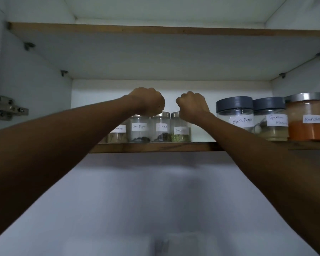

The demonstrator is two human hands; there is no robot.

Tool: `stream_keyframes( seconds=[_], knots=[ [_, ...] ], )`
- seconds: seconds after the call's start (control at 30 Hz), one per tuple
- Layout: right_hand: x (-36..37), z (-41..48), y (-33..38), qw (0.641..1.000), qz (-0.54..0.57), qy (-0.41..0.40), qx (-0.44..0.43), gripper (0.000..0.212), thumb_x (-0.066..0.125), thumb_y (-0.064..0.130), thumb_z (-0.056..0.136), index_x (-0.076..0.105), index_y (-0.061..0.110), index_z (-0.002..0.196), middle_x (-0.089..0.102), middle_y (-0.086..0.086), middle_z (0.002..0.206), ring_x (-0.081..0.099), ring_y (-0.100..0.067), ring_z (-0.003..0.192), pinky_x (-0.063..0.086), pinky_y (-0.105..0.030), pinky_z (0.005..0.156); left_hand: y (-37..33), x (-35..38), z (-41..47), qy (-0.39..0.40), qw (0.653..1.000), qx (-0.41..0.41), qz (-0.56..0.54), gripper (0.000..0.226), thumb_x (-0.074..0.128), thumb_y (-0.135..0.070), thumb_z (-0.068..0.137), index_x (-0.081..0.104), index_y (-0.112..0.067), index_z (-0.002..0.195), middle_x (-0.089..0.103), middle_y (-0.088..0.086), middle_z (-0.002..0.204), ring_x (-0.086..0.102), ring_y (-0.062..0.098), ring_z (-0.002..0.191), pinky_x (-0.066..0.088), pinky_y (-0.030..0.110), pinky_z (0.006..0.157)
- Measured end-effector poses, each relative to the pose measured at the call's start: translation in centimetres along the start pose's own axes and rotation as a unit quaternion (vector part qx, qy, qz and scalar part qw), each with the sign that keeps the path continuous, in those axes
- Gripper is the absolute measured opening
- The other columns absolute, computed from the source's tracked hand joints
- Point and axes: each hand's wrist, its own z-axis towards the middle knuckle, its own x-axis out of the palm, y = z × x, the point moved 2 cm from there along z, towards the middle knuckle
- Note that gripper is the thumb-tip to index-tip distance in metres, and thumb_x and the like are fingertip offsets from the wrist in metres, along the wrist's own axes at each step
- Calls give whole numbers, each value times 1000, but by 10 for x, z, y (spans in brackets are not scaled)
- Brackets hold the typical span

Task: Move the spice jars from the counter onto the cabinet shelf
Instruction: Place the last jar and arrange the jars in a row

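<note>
White laminate walls enclose an open cabinet, with a steel hinge (11,108) on its left side and an upper shelf (155,30) seen from underneath. From the head view, the cabinet shelf (155,147) shows as a dark wood-edged board across the middle. Four small spice jars stand upright on it in a tight row, their sides touching: a leftmost jar (117,134) half hidden by the forearm, a small Black Pepper jar (139,131), a Cloves jar (161,129) and a green-filled jar (181,134). They are clear glass cylinders with brushed metal lids and handwritten paper labels. Apart from them to the right stand three larger jars: two with grey plastic lids, the large Black Pepper jar (235,116) and the Garam Masala jar (270,122), and a metal-lidded Red Chilli jar (307,121) full of orange powder. The left hand (147,101) sits directly above the small Black Pepper jar, and the right hand (192,105) above the green-filled jar. Both wrists are bent so the knuckles face the camera and the fingers curl away out of sight, so whether either hand clasps a lid cannot be told. The jars' long axes run vertical, straight below the hands, so the coming move probably turns on lifting clear without tipping neighbours. No counter is in view.
</note>
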Motion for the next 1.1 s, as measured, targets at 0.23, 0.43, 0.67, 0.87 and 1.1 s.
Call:
stream_keyframes(
  seconds=[0.23, 0.43, 0.67, 0.87, 1.1],
  knots=[
    [-42, -13, -27, 1000, 10, 5, -22, 15, 51, 10, 80, 44, 8, 67, 55, -10, 80, 47, -29, 77, 30, -33, 74, -41, -30, -2, 11, 998, 2, -65, 30, 40, -25, 92, 64, -20, 112, 64, 1, 116, 57, 24, 108, 48, 38, 88],
    [-71, -33, -78, 998, 37, -40, -14, 29, 43, 27, 92, 61, 8, 102, 61, -13, 108, 55, -31, 98, 37, -39, 83, -78, -45, 7, 1, 992, 18, -123, 45, 49, -25, 93, 40, -28, 137, 55, -5, 130, 48, 19, 120, 37, 31, 88],
    [-71, -72, -140, 999, 29, -1, 26, 29, 33, 20, 96, 58, 7, 94, 62, -15, 102, 55, -32, 90, 36, -39, 80, -121, -57, 26, -2, 983, 50, -176, 71, 66, -18, 84, 29, -22, 144, 33, 4, 145, 45, 22, 122, 40, 34, 94],
    [-59, -92, -174, 996, 12, 65, 55, 32, 37, 22, 94, 62, 9, 109, 63, -12, 114, 55, -31, 105, 33, -41, 92, -152, -55, 40, 9, 982, 65, -176, 81, 74, -30, 76, 30, -16, 143, 37, 11, 142, 36, 29, 127, 32, 43, 107],
    [-50, -109, -194, 981, 46, 179, 65, 31, 43, 35, 94, 59, 11, 107, 62, -5, 108, 54, -26, 112, 1, -55, 111, -162, -45, 42, 4, 977, 31, -209, 74, 78, -40, 70, 36, -18, 127, 53, 6, 119, 48, 26, 104, 41, 38, 87]
  ],
)
